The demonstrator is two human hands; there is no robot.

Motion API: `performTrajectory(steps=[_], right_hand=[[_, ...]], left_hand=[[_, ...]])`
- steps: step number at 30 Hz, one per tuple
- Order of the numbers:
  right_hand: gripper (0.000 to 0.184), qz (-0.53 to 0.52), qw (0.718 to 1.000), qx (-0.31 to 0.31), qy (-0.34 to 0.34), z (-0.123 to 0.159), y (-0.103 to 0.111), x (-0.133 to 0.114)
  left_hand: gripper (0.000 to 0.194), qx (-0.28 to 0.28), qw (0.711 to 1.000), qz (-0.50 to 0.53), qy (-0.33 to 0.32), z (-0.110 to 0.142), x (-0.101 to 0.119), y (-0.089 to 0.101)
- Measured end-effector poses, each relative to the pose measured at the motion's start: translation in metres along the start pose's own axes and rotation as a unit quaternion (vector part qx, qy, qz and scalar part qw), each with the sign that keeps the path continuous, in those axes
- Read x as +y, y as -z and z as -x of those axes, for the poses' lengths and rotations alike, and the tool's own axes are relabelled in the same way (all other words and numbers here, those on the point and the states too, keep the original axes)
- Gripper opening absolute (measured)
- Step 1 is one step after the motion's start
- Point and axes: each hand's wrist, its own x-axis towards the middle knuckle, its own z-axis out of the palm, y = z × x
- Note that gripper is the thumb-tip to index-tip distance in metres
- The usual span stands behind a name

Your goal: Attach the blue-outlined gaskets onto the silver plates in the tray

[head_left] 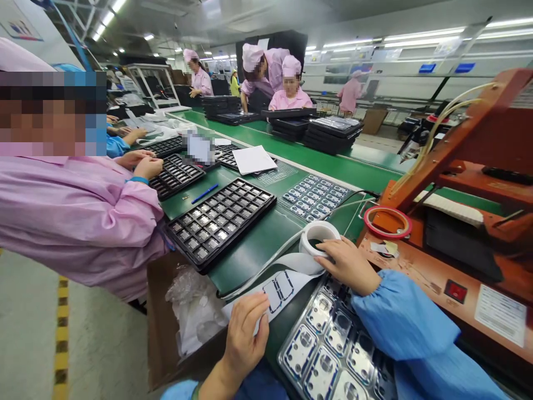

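A white backing strip (pixel 287 282) carrying dark-outlined frame-shaped stickers runs from a white roll (pixel 318 230) across the near table edge. My left hand (pixel 245 333) is at the strip's near end, fingers bent over it and thumb on the near side; the exact fingertip contact is partly hidden. My right hand (pixel 348 265) rests on the near right side of the roll, fingers curled over its rim. Below my right forearm lies a clear blister tray (pixel 325 355) with rows of flat silver-and-blue plates; my sleeve covers part of it.
An orange machine (pixel 441 278) with a red tape ring (pixel 388 223) stands at right. A black tray (pixel 220 219) of small metal parts, a blue pen (pixel 205 193) and a sheet of plates (pixel 315 197) lie ahead. A co-worker (pixel 75 222) sits left, beside a carton (pixel 160 322) with plastic.
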Motion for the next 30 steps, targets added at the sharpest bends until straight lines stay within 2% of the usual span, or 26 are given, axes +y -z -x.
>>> performTrajectory(steps=[3, 5, 8, 11, 13, 15, 16, 18, 21, 25, 27, 30], right_hand=[[0.02, -0.014, 1.0, -0.006, -0.008, -0.001, -0.001, -0.004], [0.019, -0.023, 1.0, -0.006, -0.012, -0.003, 0.001, -0.007], [0.02, -0.037, 0.999, -0.008, -0.008, -0.002, 0.003, -0.009], [0.032, -0.051, 0.999, -0.014, -0.001, 0.0, 0.001, -0.008], [0.042, -0.057, 0.998, -0.015, -0.002, 0.002, -0.002, -0.007], [0.047, -0.06, 0.998, -0.017, -0.005, 0.003, -0.004, -0.005], [0.048, -0.061, 0.998, -0.018, -0.005, 0.004, -0.004, -0.004], [0.05, -0.065, 0.998, -0.021, -0.001, 0.004, -0.004, -0.002], [0.051, -0.071, 0.997, -0.021, 0.007, 0.005, -0.003, 0.001], [0.03, -0.073, 0.997, -0.005, 0.009, 0.004, -0.005, 0.0], [0.024, -0.074, 0.997, 0.003, 0.012, 0.002, -0.008, -0.001], [0.023, -0.077, 0.997, 0.013, 0.014, 0.0, -0.014, -0.004]], left_hand=[[0.035, 0.008, 1.0, -0.005, -0.022, -0.035, 0.006, -0.008], [0.032, -0.006, 0.998, -0.04, -0.037, -0.058, 0.005, -0.017], [0.032, -0.061, 0.99, -0.119, -0.038, -0.083, 0.002, -0.034], [0.039, -0.116, 0.98, -0.161, -0.013, -0.099, 0.0, -0.052], [0.03, -0.134, 0.978, -0.161, -0.01, -0.105, -0.001, -0.062], [0.01, -0.14, 0.978, -0.155, -0.015, -0.109, -0.002, -0.067], [0.005, -0.14, 0.978, -0.155, -0.014, -0.11, -0.004, -0.067], [0.012, -0.137, 0.978, -0.16, -0.006, -0.112, -0.009, -0.063], [0.012, -0.135, 0.975, -0.175, 0.012, -0.113, -0.019, -0.049], [0.009, -0.149, 0.971, -0.188, 0.018, -0.113, -0.026, -0.032], [0.004, -0.161, 0.97, -0.185, 0.005, -0.114, -0.024, -0.031], [0.021, -0.182, 0.969, -0.164, -0.037, -0.118, -0.012, -0.04]])
